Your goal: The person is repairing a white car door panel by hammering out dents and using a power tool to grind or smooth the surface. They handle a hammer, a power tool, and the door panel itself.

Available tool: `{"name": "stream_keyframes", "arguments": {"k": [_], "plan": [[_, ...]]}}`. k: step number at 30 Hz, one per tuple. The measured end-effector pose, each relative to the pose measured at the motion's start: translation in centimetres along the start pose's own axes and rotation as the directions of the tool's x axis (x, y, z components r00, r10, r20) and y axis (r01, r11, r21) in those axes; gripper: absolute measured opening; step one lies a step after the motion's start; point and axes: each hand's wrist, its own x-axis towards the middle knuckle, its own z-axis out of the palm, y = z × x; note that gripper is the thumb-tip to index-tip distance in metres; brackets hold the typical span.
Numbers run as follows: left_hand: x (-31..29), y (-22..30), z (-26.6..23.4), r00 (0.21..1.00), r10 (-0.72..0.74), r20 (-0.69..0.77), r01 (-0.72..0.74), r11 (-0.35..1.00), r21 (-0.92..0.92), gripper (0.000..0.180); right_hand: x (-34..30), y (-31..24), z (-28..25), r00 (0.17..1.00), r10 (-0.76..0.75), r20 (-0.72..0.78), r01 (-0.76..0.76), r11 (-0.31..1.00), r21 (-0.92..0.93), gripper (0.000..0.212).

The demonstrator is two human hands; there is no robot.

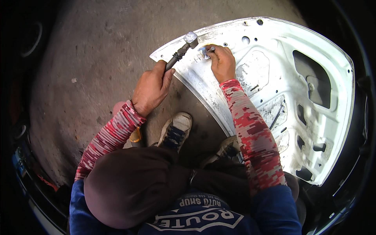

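My left hand (150, 92) grips the dark handle of a hammer (184, 47), whose shiny steel head is raised just above the edge of a white car body panel (274, 35). My right hand (222, 62) pinches a small metal tool (207, 49) and presses it against the panel's upper left corner, close under the hammer head. The panel lies flat on the floor with its inner side up, showing cut-outs and holes. Both forearms wear red patterned sleeves.
The panel rests on a rough concrete floor (94, 58). My two shoes (176, 131) stand at the panel's near edge, the right one (227, 148) touching it. Dark car parts ring the left and right borders of the view.
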Motion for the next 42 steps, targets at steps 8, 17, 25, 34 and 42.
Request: {"name": "stream_keyframes", "arguments": {"k": [8,17,25,34,42], "plan": [[-0.7,-1.5,0.6,0.996,-0.055,-0.063,0.046,0.990,-0.132,0.035,1.1,0.0,-1.0,0.951,0.271,0.147,-0.287,0.952,0.102,0.011],[-1.0,-3.2,1.3,0.984,-0.162,-0.067,0.147,0.970,-0.192,0.037,0.9,-0.2,-0.7,0.930,0.359,0.080,-0.365,0.927,0.086,0.012],[-0.7,-3.4,1.4,0.988,-0.152,-0.025,0.144,0.970,-0.197,0.041,0.9,-0.4,-0.8,0.922,0.379,0.073,-0.386,0.915,0.120,0.011],[-0.9,-3.3,1.4,0.989,-0.147,-0.037,0.138,0.975,-0.171,0.036,0.6,-0.2,-0.4,0.892,0.452,0.025,-0.444,0.863,0.242,0.012],[-1.0,-3.6,1.7,0.992,-0.126,-0.030,0.119,0.978,-0.170,0.038,0.2,-0.4,-0.4,0.905,0.425,0.022,-0.421,0.889,0.181,0.010]]}}
